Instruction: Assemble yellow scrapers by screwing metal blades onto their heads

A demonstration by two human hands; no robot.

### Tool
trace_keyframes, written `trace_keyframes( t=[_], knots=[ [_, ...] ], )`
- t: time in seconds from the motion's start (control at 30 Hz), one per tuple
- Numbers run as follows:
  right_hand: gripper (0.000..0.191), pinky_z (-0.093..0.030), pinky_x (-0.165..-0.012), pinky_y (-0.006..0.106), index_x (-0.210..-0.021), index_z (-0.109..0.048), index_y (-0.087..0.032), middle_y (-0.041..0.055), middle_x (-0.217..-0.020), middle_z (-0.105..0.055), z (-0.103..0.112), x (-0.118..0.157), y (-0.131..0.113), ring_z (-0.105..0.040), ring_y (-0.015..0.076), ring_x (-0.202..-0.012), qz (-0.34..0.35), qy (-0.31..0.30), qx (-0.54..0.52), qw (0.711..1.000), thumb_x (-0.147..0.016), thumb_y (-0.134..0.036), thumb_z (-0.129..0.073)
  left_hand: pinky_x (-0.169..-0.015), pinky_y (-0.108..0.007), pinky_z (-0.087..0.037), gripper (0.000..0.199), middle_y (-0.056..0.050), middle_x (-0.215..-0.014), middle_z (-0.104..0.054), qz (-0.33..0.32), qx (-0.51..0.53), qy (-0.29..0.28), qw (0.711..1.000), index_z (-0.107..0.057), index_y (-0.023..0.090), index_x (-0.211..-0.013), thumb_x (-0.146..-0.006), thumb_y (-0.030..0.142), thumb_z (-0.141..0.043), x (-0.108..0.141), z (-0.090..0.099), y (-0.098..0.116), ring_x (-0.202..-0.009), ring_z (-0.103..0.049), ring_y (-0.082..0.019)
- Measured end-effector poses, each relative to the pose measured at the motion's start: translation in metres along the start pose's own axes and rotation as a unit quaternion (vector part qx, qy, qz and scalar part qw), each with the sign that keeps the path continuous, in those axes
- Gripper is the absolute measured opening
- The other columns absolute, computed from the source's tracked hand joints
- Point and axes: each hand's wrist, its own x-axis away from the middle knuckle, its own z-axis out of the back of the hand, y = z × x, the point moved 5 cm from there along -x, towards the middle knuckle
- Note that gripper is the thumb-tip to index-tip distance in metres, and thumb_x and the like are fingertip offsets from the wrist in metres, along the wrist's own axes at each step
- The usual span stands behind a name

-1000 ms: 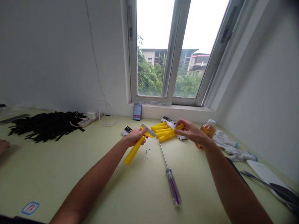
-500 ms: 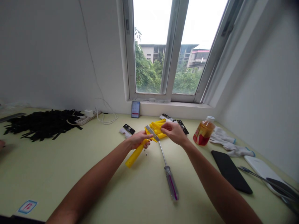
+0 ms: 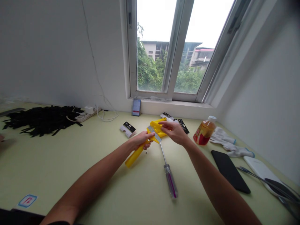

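My left hand [image 3: 142, 140] is wrapped round a yellow-handled scraper [image 3: 134, 157], its thumb on the flat metal blade [image 3: 154, 134] at the head. Beside the head, my right hand [image 3: 172, 131] has its fingers together at a yellow part; whether it holds something small is hidden. More yellow pieces [image 3: 164, 120] lie behind and under the fingers. A screwdriver [image 3: 171, 181] with a clear and purple handle lies on the table, its shaft pointing at the scraper head. One tiny metal piece [image 3: 146, 152] rests near my left hand.
Packaging cards [image 3: 127, 128] lie behind the hands. On the right are a drink bottle [image 3: 204, 131], white gloves [image 3: 226, 142], a black phone-like slab [image 3: 231, 171] and a white one [image 3: 260, 170]. Black strips [image 3: 44, 120] and a power strip [image 3: 90, 115] lie left; another person's fingers show at the left edge.
The fingers of my right hand have shifted and look more extended over the yellow part. My left hand keeps its hold on the scraper. The view has moved slightly.
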Motion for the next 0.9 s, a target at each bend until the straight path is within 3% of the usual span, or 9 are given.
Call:
trace_keyframes(
  t=[0.1, 0.33, 0.43, 0.6, 0.73, 0.9],
  knots=[
    [0.023, -0.056, -0.08, 0.034, -0.099, -0.071, -0.018, 0.0083, -0.1, -0.073, -0.002, 0.0, 0.001, -0.069, 0.0203, -0.087, -0.001, -0.002, 0.016, 1.0, -0.079, -0.026, -0.063, -0.037, -0.017, -0.027, 0.036, 0.005, -0.067, -0.047, 0.017, 0.013, -0.003, 1.0, -0.047, 0.018, -0.087, -0.079, 0.05, -0.063, -0.003, 0.0, -0.004, -0.038, -0.038, -0.004],
    [0.021, -0.056, -0.069, 0.029, -0.096, -0.07, -0.019, 0.0045, -0.085, -0.075, -0.006, 0.002, 0.0, -0.07, 0.0189, -0.077, -0.033, -0.001, 0.052, 0.998, -0.077, -0.025, -0.064, -0.037, -0.018, -0.027, 0.027, 0.004, -0.062, -0.046, 0.041, 0.044, -0.025, 0.998, -0.048, 0.017, -0.083, -0.078, 0.041, -0.059, -0.002, -0.004, -0.004, -0.039, -0.039, -0.006],
    [0.02, -0.054, -0.062, 0.027, -0.094, -0.07, -0.02, 0.0028, -0.076, -0.073, -0.01, 0.004, -0.002, -0.069, 0.0179, -0.069, -0.052, 0.013, 0.079, 0.995, -0.076, -0.026, -0.065, -0.038, -0.018, -0.029, 0.024, 0.004, -0.064, -0.047, 0.028, 0.053, -0.034, 0.998, -0.048, 0.018, -0.087, -0.073, 0.033, -0.06, 0.001, -0.006, -0.001, -0.041, -0.041, -0.006],
    [0.02, -0.052, -0.064, 0.027, -0.093, -0.071, -0.021, 0.0025, -0.077, -0.075, -0.017, 0.007, -0.009, -0.07, 0.0184, -0.071, -0.069, 0.032, 0.114, 0.991, -0.075, -0.023, -0.066, -0.038, -0.017, -0.029, 0.032, 0.005, -0.072, -0.047, -0.007, 0.066, -0.043, 0.997, -0.043, 0.022, -0.092, -0.067, 0.025, -0.062, 0.003, -0.008, 0.002, -0.044, -0.044, -0.007],
    [0.016, -0.051, -0.063, 0.027, -0.089, -0.073, -0.022, 0.0015, -0.075, -0.075, -0.02, 0.008, -0.013, -0.07, 0.0182, -0.068, -0.069, 0.039, 0.139, 0.987, -0.075, -0.024, -0.066, -0.039, -0.017, -0.03, 0.033, 0.003, -0.079, -0.051, -0.02, 0.084, -0.051, 0.995, -0.043, 0.022, -0.096, -0.069, 0.03, -0.061, 0.004, -0.008, 0.003, -0.047, -0.046, -0.007],
    [0.013, -0.047, -0.063, 0.027, -0.086, -0.076, -0.023, 0.0014, -0.075, -0.075, -0.022, 0.009, -0.018, -0.068, 0.0178, -0.067, -0.047, 0.033, 0.172, 0.984, -0.078, -0.027, -0.066, -0.039, -0.017, -0.029, 0.032, 0.002, -0.072, -0.047, -0.024, 0.092, -0.064, 0.993, -0.045, 0.019, -0.092, -0.078, 0.045, -0.058, 0.005, -0.009, 0.005, -0.047, -0.046, -0.007]
  ],
)
